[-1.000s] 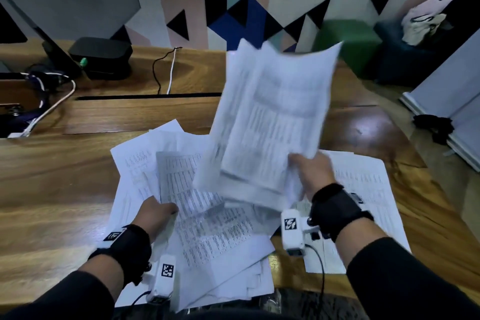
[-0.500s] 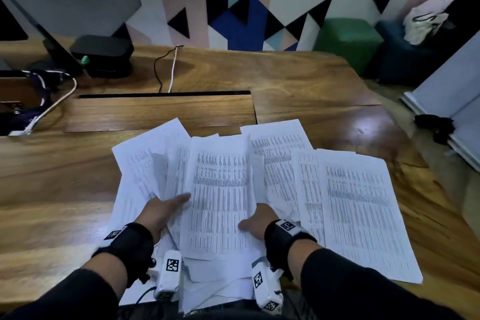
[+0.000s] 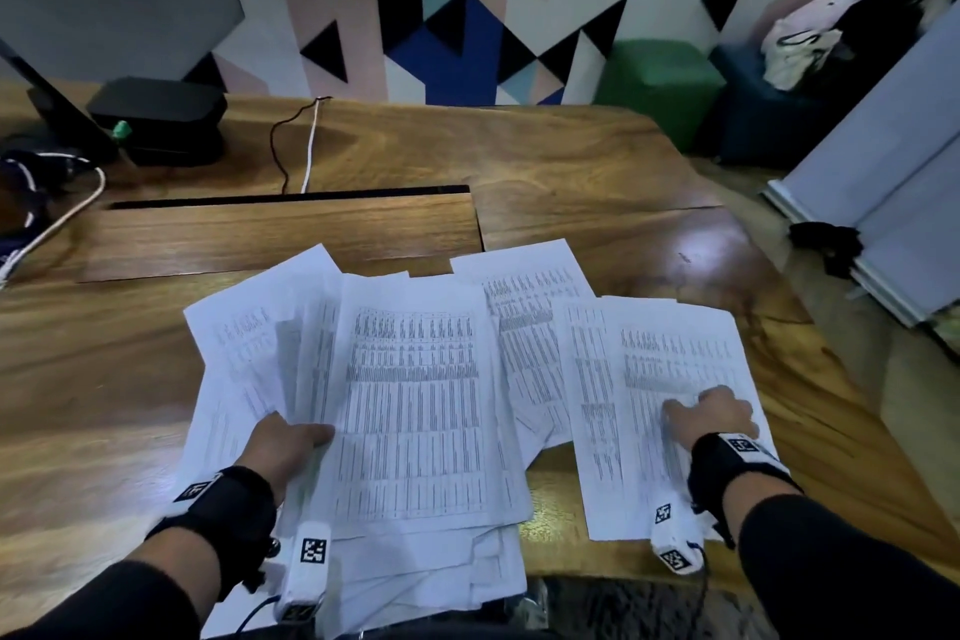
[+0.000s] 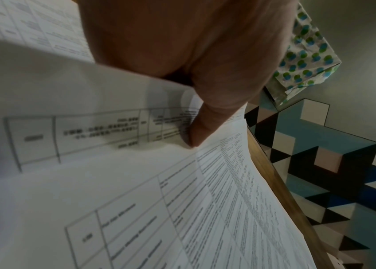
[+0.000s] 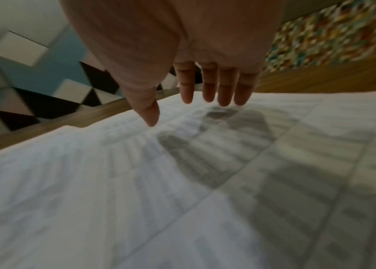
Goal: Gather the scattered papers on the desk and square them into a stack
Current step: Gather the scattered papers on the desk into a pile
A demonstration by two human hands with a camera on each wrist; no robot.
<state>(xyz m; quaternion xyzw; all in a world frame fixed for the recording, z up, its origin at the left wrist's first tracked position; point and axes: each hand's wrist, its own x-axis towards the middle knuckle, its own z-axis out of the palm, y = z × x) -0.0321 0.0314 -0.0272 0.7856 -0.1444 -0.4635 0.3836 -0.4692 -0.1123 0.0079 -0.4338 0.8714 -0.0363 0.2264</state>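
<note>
1. A person leans over a wooden desk (image 3: 597,161) strewn with printed papers (image 3: 415,390), partway through gathering them into 1 stack.
2. The main pile (image 3: 410,551) lies at the desk's near edge, its sheets fanned and overlapping, none squared yet.
3. The left hand (image 3: 283,447) holds the pile's left side; the left wrist view shows the thumb on top of a sheet and the fingers tucked out of sight beneath, a pinching grip on the papers.
4. The right hand (image 3: 714,418) is over 2 overlapping sheets (image 3: 675,369) right of the pile, with bare desk showing between them and it at the near edge.
5. The right wrist view shows its fingers (image 5: 225,89) straight and together, grasping nothing, with the tips at or just above the paper; contact cannot be told.
6. Judged from this, the step in hand is collecting the right-side sheets; the next move likely calls for pressing flat and sliding them left onto the pile, without creasing.
7. No tray, folder or other container for the papers is in view; a black box (image 3: 161,117) sits at the desk's far left corner.
</note>
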